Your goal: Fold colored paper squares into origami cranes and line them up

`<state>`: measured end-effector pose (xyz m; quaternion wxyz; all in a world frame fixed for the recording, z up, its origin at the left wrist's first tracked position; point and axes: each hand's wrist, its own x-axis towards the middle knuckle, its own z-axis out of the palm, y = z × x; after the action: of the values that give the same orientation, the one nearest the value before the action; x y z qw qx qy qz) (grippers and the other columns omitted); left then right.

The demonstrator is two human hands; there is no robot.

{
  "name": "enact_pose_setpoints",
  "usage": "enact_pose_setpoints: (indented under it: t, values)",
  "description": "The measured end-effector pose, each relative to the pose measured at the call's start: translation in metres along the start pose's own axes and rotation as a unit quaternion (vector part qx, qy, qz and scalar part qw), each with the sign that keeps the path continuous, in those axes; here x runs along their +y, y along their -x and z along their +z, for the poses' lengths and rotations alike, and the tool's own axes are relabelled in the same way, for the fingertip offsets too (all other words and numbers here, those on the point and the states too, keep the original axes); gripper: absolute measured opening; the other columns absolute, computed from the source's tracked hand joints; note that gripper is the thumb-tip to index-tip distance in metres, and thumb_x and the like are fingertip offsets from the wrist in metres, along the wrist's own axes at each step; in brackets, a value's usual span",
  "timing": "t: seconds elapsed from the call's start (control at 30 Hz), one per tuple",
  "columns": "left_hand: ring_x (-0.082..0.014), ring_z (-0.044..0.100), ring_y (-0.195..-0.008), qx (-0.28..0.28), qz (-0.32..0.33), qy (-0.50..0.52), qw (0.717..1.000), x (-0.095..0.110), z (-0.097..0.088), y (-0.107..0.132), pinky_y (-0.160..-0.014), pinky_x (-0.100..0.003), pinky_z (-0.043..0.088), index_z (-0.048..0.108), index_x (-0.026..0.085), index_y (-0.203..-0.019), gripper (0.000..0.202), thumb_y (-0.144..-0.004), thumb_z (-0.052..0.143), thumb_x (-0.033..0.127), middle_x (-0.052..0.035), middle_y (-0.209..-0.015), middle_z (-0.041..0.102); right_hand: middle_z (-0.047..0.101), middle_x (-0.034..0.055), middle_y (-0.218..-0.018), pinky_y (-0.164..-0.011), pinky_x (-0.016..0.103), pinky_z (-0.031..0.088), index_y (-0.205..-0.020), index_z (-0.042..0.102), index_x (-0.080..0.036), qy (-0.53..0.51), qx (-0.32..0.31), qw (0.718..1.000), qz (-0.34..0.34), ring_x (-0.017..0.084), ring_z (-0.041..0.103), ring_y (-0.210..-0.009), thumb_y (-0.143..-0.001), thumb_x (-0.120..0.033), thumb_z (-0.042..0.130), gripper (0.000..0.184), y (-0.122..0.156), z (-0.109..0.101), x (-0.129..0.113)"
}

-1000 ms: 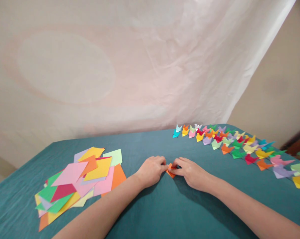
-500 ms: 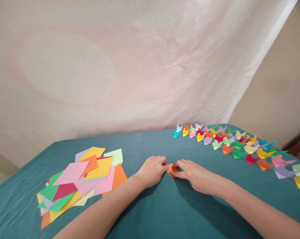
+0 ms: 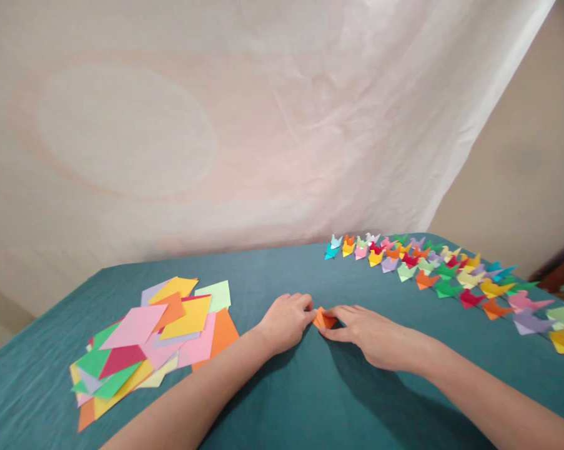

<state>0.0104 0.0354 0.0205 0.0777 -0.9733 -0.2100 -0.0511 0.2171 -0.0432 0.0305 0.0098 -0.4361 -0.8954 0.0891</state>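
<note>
Our left hand [image 3: 287, 323]: pinching orange paper [image 3: 325, 319], left tip
Our right hand [image 3: 374, 335]: thumb, fingers spread around it

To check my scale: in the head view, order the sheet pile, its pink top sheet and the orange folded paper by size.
1. Sheet pile
2. Pink top sheet
3. Orange folded paper, between left hand and right hand

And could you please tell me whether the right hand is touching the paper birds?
Apart: the head view shows teal cloth between the right hand and the paper birds.
</note>
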Motion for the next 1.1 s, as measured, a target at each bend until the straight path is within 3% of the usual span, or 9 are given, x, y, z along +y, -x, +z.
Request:
enact_pose_setpoints:
  t: [0.37,0.53,0.63,0.7,0.8,0.87,1.1]
  values:
    - [-0.0183,0.053,-0.085,0.005,0.002,0.001,1.000,0.000,0.002,0.001,-0.072,-0.030,0.042,0.061,0.024,-0.106,0.023,-0.089,0.046,0.019,-0.0049,-0.098,0.056,0.043,0.0072,-0.136,-0.097,0.042,0.035,-0.122,0.055,-0.033,-0.054,0.010,0.998,-0.025,0.024,0.041,-0.123,-0.068,0.005,0.041,0.067,0.004,-0.006,-0.002]
    - [-0.0185,0.053,-0.086,0.000,0.011,-0.001,1.000,-0.001,0.003,0.001,-0.073,-0.030,0.043,0.060,0.022,-0.106,0.023,-0.088,0.046,0.017,-0.0054,-0.097,0.056,0.052,0.0021,-0.129,-0.099,0.037,0.036,-0.120,0.057,-0.034,-0.148,0.034,0.987,-0.057,0.020,0.046,-0.120,-0.070,0.006,0.037,0.067,0.002,-0.010,0.008]
    - [-0.0184,0.054,-0.086,-0.006,0.017,-0.005,1.000,-0.002,0.003,0.001,-0.073,-0.030,0.043,0.058,0.021,-0.107,0.024,-0.087,0.047,0.015,-0.0056,-0.097,0.056,0.057,0.0019,-0.123,-0.098,0.032,0.038,-0.127,0.050,-0.029,-0.209,0.071,0.974,-0.056,0.016,0.050,-0.115,-0.069,0.007,0.032,0.071,-0.005,-0.004,0.019]
    - [-0.0186,0.054,-0.086,-0.006,0.019,-0.009,1.000,-0.001,0.001,0.001,-0.073,-0.030,0.043,0.058,0.021,-0.107,0.024,-0.086,0.047,0.013,-0.0056,-0.096,0.056,0.059,0.0053,-0.120,-0.094,0.033,0.040,-0.130,0.048,-0.025,-0.201,0.118,0.972,-0.017,0.017,0.053,-0.110,-0.072,0.007,0.031,0.068,-0.009,0.004,0.025]
    - [-0.0189,0.054,-0.086,-0.004,0.020,-0.013,1.000,0.000,0.000,0.001,-0.073,-0.030,0.044,0.058,0.020,-0.105,0.023,-0.087,0.046,0.014,-0.0057,-0.095,0.056,0.063,0.0072,-0.103,-0.085,0.033,0.044,-0.122,0.056,-0.023,-0.158,0.135,0.978,0.004,0.018,0.055,-0.097,-0.081,0.001,0.033,0.053,-0.015,0.017,0.029]
    - [-0.0190,0.054,-0.086,-0.002,0.020,-0.015,1.000,0.001,-0.001,0.002,-0.073,-0.030,0.043,0.057,0.019,-0.104,0.022,-0.088,0.044,0.014,-0.0060,-0.095,0.056,0.060,0.0076,-0.101,-0.084,0.034,0.042,-0.117,0.059,-0.024,-0.114,0.144,0.983,0.004,0.019,0.053,-0.096,-0.084,-0.002,0.036,0.047,-0.016,0.021,0.027]
    - [-0.0194,0.054,-0.087,0.017,0.029,-0.031,0.999,0.007,0.001,0.002,-0.079,-0.033,0.042,0.058,0.016,-0.100,0.018,-0.090,0.042,0.016,-0.0066,-0.091,0.056,0.054,0.0083,-0.106,-0.082,0.035,0.039,-0.118,0.057,-0.023,0.008,0.099,0.995,0.014,0.021,0.048,-0.094,-0.081,-0.001,0.040,0.046,-0.014,0.015,0.014]
